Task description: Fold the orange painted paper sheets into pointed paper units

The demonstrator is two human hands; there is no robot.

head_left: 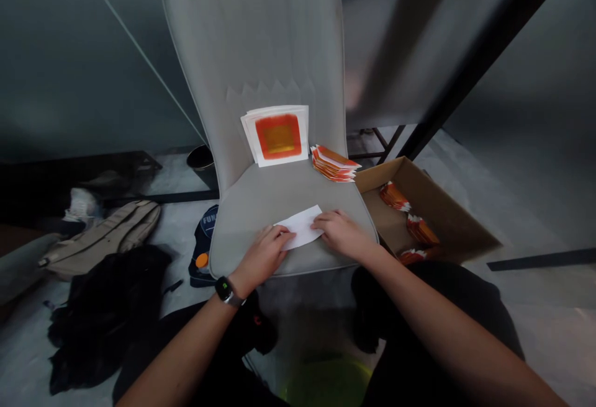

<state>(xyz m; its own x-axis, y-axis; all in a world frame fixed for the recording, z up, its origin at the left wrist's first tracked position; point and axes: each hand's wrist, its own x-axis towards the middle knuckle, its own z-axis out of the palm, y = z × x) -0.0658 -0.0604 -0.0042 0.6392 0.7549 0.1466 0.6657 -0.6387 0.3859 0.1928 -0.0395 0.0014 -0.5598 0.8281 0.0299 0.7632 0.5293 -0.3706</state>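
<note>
A white sheet of paper [302,224], seemingly folded into a narrow strip, lies over the front of the grey chair seat [261,199]. My left hand [266,247] pinches its left end, thumb on top. The right end is between the thumb and fingers of my right hand [343,231]. Behind them, square white sheets [274,136] with an orange-red and gold print lean against the chair's backrest. Right of these, a stack of folded printed sheets [334,164] rests near the seat's right edge.
An open cardboard box [447,221] on the right holds several bundles of folded sheets [421,230]. On the floor to the left are a beige bag [109,230], black cloth [112,308] and a dark bin [202,165]. Something yellow-green [328,382] sits below, between my legs.
</note>
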